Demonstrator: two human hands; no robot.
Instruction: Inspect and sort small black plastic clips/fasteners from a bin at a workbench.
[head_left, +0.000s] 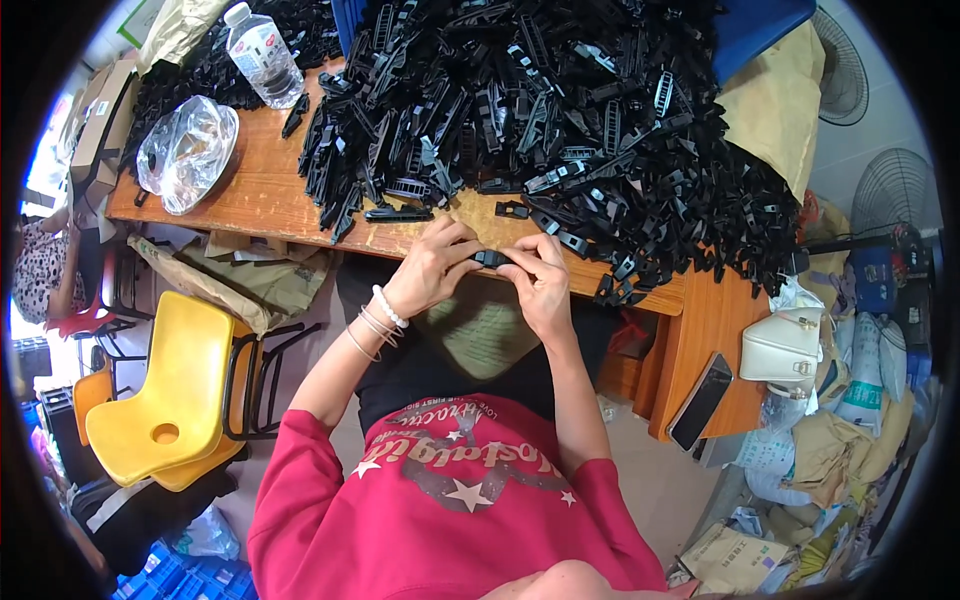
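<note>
Just off the front edge of the wooden table (270, 212), both my hands meet at a small black plastic part (490, 258). My left hand (436, 262), with bracelets at its wrist, pinches the left end between thumb and fingers. The other end is pinched by my right hand (540, 280). Fingers cover part of it, so its full shape is hidden. A large heap of black plastic parts (480, 110) spreads over the table beyond my hands. Near my left hand, a long black part (398, 214) lies at the table edge, and a short one (512, 210) lies beyond my right hand.
A plastic bottle (264, 60) and a bowl wrapped in clear plastic (190, 155) stand at the left. A phone (700, 402) and a white handbag (782, 350) lie at the right. Yellow chairs (165, 385) stand left, fans (840, 65) far right. Another person (50, 265) is at far left.
</note>
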